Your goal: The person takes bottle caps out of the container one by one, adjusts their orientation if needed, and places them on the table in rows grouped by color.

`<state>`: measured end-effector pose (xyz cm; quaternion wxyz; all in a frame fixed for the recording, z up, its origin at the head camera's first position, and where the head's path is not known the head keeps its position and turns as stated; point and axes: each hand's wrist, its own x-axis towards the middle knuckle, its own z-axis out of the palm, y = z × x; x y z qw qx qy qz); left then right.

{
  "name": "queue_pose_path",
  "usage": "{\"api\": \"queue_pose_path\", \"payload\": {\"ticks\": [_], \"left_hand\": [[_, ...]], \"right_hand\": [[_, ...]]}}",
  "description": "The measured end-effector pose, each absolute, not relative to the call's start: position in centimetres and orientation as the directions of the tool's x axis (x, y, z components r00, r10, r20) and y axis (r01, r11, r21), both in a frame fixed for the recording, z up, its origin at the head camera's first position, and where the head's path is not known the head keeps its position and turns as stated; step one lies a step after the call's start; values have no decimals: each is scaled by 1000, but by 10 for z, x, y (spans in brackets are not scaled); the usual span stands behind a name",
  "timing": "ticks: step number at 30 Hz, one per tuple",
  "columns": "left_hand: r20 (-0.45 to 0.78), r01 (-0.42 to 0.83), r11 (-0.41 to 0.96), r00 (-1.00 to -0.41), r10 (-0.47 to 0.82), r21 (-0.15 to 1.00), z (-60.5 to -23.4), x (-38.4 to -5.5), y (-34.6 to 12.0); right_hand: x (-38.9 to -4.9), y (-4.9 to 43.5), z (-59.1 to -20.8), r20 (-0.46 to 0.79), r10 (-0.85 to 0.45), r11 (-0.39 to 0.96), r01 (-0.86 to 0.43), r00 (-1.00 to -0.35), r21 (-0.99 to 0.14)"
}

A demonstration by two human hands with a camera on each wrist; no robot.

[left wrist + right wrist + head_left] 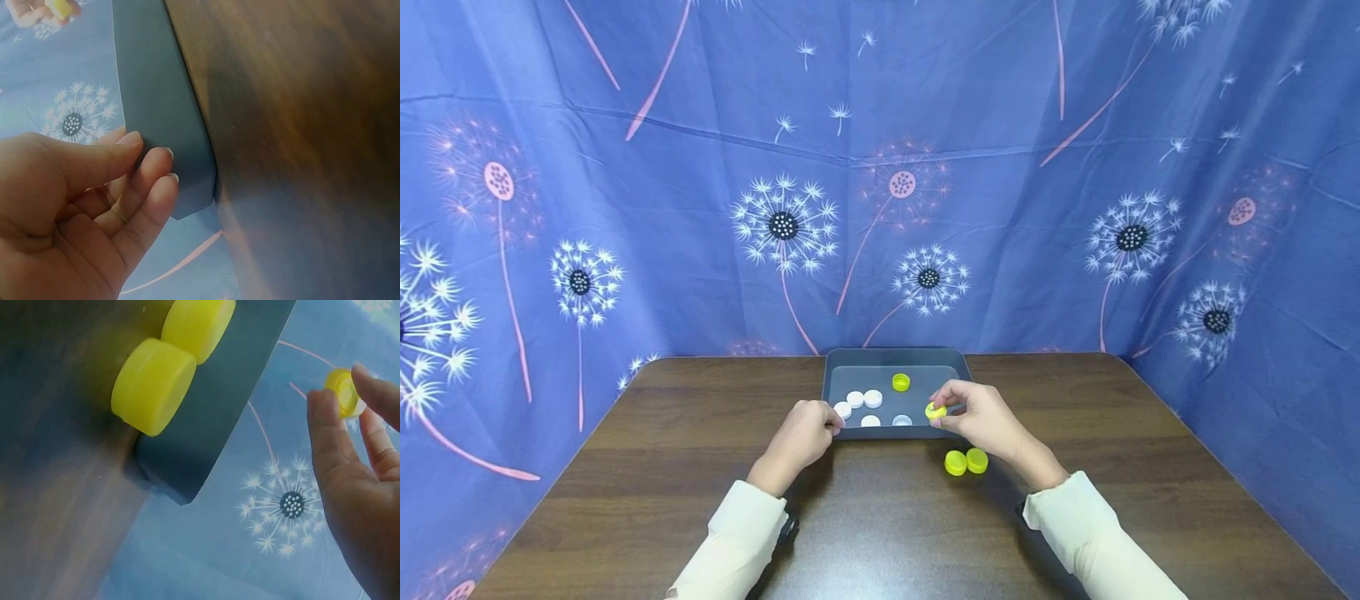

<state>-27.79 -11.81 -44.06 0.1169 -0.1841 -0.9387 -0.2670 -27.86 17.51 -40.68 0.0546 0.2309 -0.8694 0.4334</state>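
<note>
A dark grey tray (895, 358) stands toward the back of the table. My left hand (801, 437) pinches its near left corner; in the left wrist view the thumb and fingers (155, 203) hold the tray's wall (156, 81). Over the tray's right side, my right hand (992, 423) pinches a yellow bottle cap (935, 411), whose hollow inside shows in the right wrist view. Inside the tray lie several white caps (873, 398), a pale upturned cap (902, 421) and a yellow upturned cap (901, 382).
Two more yellow caps (955, 463) sit side by side on the brown wooden table (880, 517), in front of the tray's right corner. A blue dandelion-print cloth (850, 250) hangs behind the table and along both sides.
</note>
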Motion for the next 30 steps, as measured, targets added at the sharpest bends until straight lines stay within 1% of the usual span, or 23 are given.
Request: {"api": "queue_pose_path", "payload": {"ticks": [6,13,20,23,30], "left_hand": [[300,398,793,-911,282,461,-441,-277,-117],[315,406,797,-905,284,448,-441,-279,-118],[309,398,798,-909,278,453,-439,-278,-118],[316,402,798,-907,279,449,-439,-278,-119],[306,397,798,-910,279,454,-440,-278,-118]], "right_hand": [[-268,181,-416,344,-406,527,-524,-847,-668],[-258,185,-424,333,-457,468,-541,-825,-699],[-253,180,-423,301,-490,484,-542,-818,-687],[-252,179,-425,283,-512,518,-554,-811,-652],[-252,180,-429,279,-579,596,-631,-766,-496]]}}
